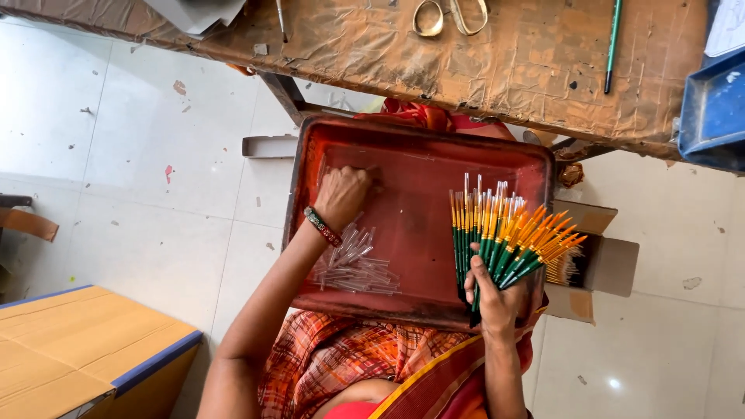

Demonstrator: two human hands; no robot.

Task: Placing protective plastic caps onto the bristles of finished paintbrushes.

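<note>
A fan of green brushes point(504, 237) is held tight in the right hand point(497, 299), at 3 o'clock in the red tray point(423, 147). The left hand point(341, 194) is curled shut at 10 o'clock, above clear caps point(357, 268). A brown box point(605, 260) sits at 3 o'clock, a bigger box point(70, 349) at 8 o'clock.

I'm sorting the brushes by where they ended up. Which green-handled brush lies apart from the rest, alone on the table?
The single green brush lying on the brown-covered table at the upper right. All the others are fanned in a bunch gripped by the right hand.
</note>
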